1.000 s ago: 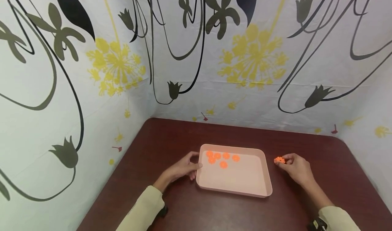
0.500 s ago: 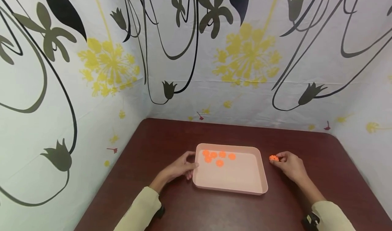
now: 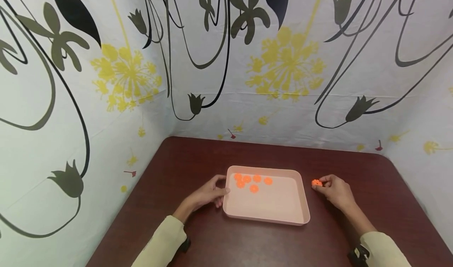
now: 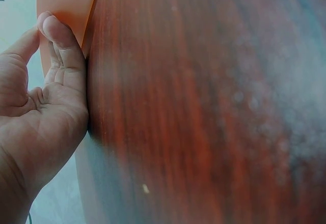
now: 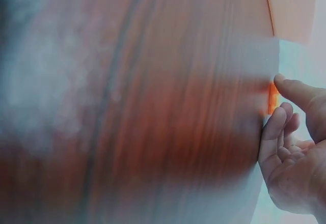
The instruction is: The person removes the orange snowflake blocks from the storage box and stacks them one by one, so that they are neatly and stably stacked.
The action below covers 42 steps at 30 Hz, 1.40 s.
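A shallow peach-coloured tray (image 3: 283, 204) lies on the table, with several flat orange flower-shaped pieces (image 3: 254, 188) in its far left part. My left hand (image 3: 209, 192) grips the tray's left wall, thumb over the rim and the other fingers outside. In the left wrist view, the fingers of that hand (image 4: 48, 96) meet the tray wall (image 4: 66, 2). Right of the tray, my right hand (image 3: 337, 192) pinches orange flower-shaped pieces (image 3: 316, 183) at the tabletop; their number is unclear. The right wrist view shows an orange edge (image 5: 273, 96) near the thumb.
The dark reddish-brown table (image 3: 219, 243) has rounded far corners. Behind and beside it hangs a pale cloth (image 3: 226, 117) printed with flowers and stems. Dark bands with devices (image 3: 360, 254) sit at both wrists.
Between the first frame and the second the head view shifts slightly, moving everything a little to the left. Both hands keep their holds, and the pieces in the tray stay in place.
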Tool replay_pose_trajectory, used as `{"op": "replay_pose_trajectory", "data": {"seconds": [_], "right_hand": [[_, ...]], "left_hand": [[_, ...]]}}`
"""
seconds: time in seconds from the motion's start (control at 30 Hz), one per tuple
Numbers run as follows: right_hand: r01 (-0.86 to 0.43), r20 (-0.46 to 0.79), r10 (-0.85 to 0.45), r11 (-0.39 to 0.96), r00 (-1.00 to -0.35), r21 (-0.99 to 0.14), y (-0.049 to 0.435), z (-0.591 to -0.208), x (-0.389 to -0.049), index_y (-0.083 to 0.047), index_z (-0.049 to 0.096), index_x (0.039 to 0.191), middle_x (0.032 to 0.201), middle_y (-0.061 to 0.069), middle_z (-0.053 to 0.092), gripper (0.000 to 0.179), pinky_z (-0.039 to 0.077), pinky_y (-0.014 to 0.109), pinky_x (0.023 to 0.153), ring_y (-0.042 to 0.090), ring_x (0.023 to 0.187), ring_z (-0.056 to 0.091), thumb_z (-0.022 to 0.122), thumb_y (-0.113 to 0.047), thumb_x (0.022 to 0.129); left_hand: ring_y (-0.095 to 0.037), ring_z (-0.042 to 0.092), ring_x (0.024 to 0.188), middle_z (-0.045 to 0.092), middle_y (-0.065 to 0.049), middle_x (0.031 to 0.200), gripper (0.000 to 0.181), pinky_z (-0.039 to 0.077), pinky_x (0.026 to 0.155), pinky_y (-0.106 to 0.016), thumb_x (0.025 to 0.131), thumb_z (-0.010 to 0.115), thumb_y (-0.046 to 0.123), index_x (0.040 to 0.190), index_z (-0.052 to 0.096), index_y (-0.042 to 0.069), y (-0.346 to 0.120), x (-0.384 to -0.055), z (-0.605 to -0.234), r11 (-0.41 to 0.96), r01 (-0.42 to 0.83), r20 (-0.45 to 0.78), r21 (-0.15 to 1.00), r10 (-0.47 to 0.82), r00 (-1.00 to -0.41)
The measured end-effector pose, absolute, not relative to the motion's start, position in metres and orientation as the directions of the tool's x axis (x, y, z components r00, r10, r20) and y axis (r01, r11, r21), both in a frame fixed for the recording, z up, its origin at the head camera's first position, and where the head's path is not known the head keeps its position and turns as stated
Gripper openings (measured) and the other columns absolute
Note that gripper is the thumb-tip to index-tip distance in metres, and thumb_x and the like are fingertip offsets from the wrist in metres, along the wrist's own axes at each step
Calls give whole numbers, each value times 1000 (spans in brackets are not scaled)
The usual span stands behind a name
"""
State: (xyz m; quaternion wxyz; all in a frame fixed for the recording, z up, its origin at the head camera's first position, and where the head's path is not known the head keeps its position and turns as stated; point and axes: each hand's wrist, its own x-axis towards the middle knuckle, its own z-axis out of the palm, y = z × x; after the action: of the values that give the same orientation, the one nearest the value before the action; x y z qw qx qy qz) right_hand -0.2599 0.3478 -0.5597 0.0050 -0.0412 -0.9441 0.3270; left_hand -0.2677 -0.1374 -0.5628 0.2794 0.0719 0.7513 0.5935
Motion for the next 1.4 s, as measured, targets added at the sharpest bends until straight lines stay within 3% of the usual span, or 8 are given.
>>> {"op": "replay_pose_trajectory", "data": {"seconds": [0.17,0.47,0.63,0.83,1.1,1.27,1.4], "right_hand": [[71,-5,88,768,-996,-636,345,-556,-258,6,62,120,80,7,61,56,45,29,51,16,62,57,84,-37,91],[-60,193,99,732,-976,-679,309,-540,-254,-5,70,119,74,-1,50,45,38,25,53,5,58,43,81,-41,94],[-89,151,46,630,-987,-771,279,-527,-251,-9,71,119,73,-6,41,38,36,26,52,4,58,37,80,-36,95],[-83,110,20,531,-994,-843,247,-522,-250,-10,73,120,71,-7,40,35,35,25,48,4,56,37,81,-34,95],[-37,33,-17,439,-999,-898,222,-533,-250,-14,72,128,71,-5,43,44,40,26,53,7,59,42,81,-41,94],[-129,101,-99,348,-990,-928,212,-543,-255,-3,70,131,65,-3,49,42,43,24,50,6,53,47,80,-24,96],[-209,177,-131,297,-976,-932,207,-551,-260,6,69,128,58,8,54,38,43,24,45,5,47,47,80,-7,94]], "left_hand": [[-14,61,59,67,-4,72,70,57,58,-26,103,71,31,159,31,14,-137,-268,-562,276,-222,-329,935,444,-833],[-14,61,58,66,-4,70,71,57,58,-26,103,72,31,158,31,13,-138,-267,-560,271,-219,-325,937,451,-831],[-14,61,58,66,-4,70,73,57,59,-27,102,72,32,159,31,11,-139,-267,-558,272,-213,-322,938,459,-828],[-14,61,58,66,-4,70,72,57,58,-26,103,72,31,159,31,12,-139,-268,-560,272,-217,-324,937,450,-832],[-14,60,57,65,-3,69,71,56,57,-26,103,71,28,159,30,12,-137,-267,-562,263,-224,-324,938,445,-835],[-13,60,58,66,-3,70,71,56,58,-26,104,70,29,160,30,12,-137,-268,-563,266,-226,-328,937,446,-833],[-14,61,58,66,-4,70,71,57,58,-26,103,71,30,159,31,13,-138,-269,-564,269,-225,-329,936,445,-833]]}}
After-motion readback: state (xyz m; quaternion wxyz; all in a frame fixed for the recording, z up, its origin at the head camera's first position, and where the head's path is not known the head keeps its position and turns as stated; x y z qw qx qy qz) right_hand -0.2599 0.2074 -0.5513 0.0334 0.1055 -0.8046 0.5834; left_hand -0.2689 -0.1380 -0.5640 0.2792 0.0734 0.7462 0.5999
